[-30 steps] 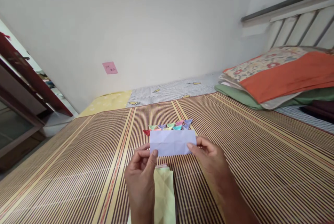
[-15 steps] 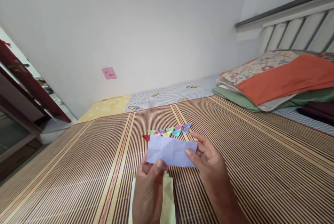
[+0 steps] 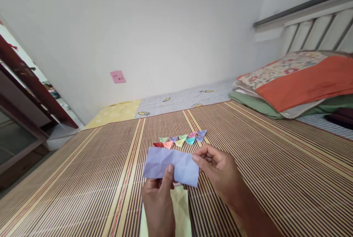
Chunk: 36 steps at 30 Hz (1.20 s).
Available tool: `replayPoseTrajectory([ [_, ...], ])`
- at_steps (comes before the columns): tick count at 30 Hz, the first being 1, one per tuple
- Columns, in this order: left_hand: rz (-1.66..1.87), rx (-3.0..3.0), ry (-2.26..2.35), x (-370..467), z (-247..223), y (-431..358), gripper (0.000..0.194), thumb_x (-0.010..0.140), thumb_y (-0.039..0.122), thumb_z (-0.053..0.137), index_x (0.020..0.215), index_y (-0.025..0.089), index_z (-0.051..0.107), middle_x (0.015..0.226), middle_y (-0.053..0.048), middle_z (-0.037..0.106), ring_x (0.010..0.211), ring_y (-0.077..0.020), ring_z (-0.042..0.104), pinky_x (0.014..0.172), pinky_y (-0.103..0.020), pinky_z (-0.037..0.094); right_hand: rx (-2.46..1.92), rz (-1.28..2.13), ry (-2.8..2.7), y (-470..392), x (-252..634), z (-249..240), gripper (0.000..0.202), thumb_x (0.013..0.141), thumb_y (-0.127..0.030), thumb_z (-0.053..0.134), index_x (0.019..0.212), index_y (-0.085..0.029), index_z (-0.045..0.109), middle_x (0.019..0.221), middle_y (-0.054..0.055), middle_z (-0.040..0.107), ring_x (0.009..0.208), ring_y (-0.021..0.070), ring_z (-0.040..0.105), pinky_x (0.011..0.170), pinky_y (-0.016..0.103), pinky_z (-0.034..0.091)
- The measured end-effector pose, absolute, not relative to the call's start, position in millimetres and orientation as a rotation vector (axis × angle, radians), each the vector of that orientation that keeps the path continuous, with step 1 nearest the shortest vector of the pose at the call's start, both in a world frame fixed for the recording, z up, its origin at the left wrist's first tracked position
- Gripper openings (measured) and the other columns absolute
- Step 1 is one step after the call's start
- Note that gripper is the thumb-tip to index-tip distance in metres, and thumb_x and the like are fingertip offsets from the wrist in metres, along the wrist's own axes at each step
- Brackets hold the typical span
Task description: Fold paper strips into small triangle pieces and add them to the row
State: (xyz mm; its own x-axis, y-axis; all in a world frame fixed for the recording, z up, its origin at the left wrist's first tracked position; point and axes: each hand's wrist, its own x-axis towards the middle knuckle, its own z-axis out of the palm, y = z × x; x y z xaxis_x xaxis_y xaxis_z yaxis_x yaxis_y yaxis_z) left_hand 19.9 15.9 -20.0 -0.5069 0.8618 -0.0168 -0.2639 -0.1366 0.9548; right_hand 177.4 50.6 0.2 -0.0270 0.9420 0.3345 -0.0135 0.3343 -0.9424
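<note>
A creased lavender paper (image 3: 182, 165), shaped as a wide rectangle, is held above the striped mat. My left hand (image 3: 160, 196) grips it from below, with the thumb on its front face near the middle. At its upper right corner, my right hand (image 3: 217, 167) pinches the edge between thumb and fingers. Beyond the paper lie two rows of small folded paper triangles (image 3: 179, 142) in several colours. Pale yellow and green sheets (image 3: 182, 211) rest on the mat under my left hand, which partly hides them.
The striped mat (image 3: 91, 178) covers the bed. Folded bedding with an orange band (image 3: 309, 84) lies at the right by a radiator (image 3: 320, 31). A pink note (image 3: 118, 77) is on the wall. A reddish door (image 3: 35, 78) stands at far left.
The paper has shifted left and now tilts down at its right end. My right hand's fingers have closed from a looser spread onto its upper right corner. The view has shifted slightly.
</note>
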Motion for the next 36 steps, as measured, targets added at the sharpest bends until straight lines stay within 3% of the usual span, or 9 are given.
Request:
replayPoseTrajectory([
  [8,1.648,0.769,1.117,20.9,-28.0,19.1,0.035,0.068,0.042,0.093,0.073,0.015,0.071,0.057,0.001,0.062,0.056,-0.0122,0.054,0.058,-0.023,0.047,-0.897,1.209,-1.201,43.0,166.1,-8.6,0.022,0.081,-0.035,0.078,0.094,-0.019,0.069,0.074,0.001,0.070,0.066,0.0173,0.065,0.059,0.027,0.052],
  [11,1.680,0.798,1.124,20.4,-30.1,18.8,0.036,0.072,0.044,0.090,0.069,0.016,0.068,0.058,0.002,0.061,0.058,-0.0124,0.054,0.059,-0.023,0.047,-0.884,1.232,-1.223,42.4,165.3,-9.6,0.020,0.087,-0.036,0.073,0.081,-0.018,0.067,0.064,-0.002,0.062,0.057,0.0140,0.059,0.053,0.024,0.048],
  [16,1.744,0.773,1.116,21.2,-24.7,16.4,0.038,0.077,0.045,0.086,0.065,0.017,0.063,0.058,0.004,0.055,0.057,-0.0113,0.049,0.058,-0.022,0.045,-0.892,1.120,-1.253,43.5,171.2,-8.6,0.015,0.089,-0.031,0.068,0.087,-0.017,0.072,0.065,-0.001,0.063,0.057,0.0123,0.057,0.055,0.023,0.050],
  [21,1.661,0.717,1.009,23.3,-16.9,14.7,0.037,0.076,0.044,0.086,0.066,0.016,0.064,0.060,0.001,0.059,0.056,-0.0120,0.052,0.057,-0.023,0.046,-0.903,1.116,-1.303,40.3,176.3,-6.6,0.014,0.093,-0.030,0.061,0.090,-0.019,0.070,0.067,-0.002,0.063,0.057,0.0129,0.059,0.055,0.024,0.052],
  [23,1.665,0.661,1.011,21.8,-16.7,15.0,0.038,0.075,0.043,0.087,0.063,0.017,0.062,0.057,0.002,0.058,0.054,-0.0116,0.051,0.055,-0.023,0.047,-0.919,1.014,-1.410,39.0,180.2,-4.9,0.017,0.094,-0.024,0.058,0.104,-0.022,0.072,0.081,0.001,0.068,0.071,0.0160,0.066,0.065,0.027,0.056],
  [26,1.661,0.605,1.016,18.6,-17.5,15.5,0.038,0.074,0.041,0.088,0.061,0.018,0.060,0.053,0.003,0.056,0.051,-0.0117,0.051,0.054,-0.023,0.048,-0.887,0.773,-1.658,37.9,185.2,-2.5,0.041,0.089,-0.011,0.057,0.123,-0.030,0.070,0.122,0.005,0.067,0.115,0.0221,0.066,0.096,0.037,0.054],
  [29,1.652,0.613,0.959,18.5,-16.3,15.2,0.034,0.070,0.036,0.091,0.064,0.016,0.064,0.055,0.003,0.057,0.050,-0.0099,0.049,0.052,-0.021,0.046,-0.833,0.691,-1.815,37.2,184.7,-2.0,0.042,0.084,-0.005,0.059,0.116,-0.029,0.074,0.139,0.005,0.060,0.131,0.0236,0.059,0.107,0.038,0.049],
  [32,1.652,0.637,0.903,22.1,-12.8,13.8,0.029,0.072,0.035,0.090,0.067,0.015,0.069,0.058,0.002,0.059,0.054,-0.0102,0.053,0.054,-0.020,0.047,-0.819,0.667,-1.804,36.7,179.7,-2.5,0.031,0.086,-0.005,0.058,0.102,-0.024,0.076,0.131,0.007,0.064,0.122,0.0225,0.065,0.099,0.035,0.053],
  [36,1.664,0.618,0.848,27.1,-9.3,11.8,0.024,0.078,0.037,0.086,0.084,0.015,0.078,0.075,-0.004,0.072,0.065,-0.0153,0.065,0.061,-0.024,0.053,-0.806,0.637,-1.713,36.0,171.3,-1.4,0.017,0.095,-0.015,0.059,0.088,-0.022,0.073,0.103,0.005,0.070,0.101,0.0199,0.069,0.084,0.029,0.054],
])
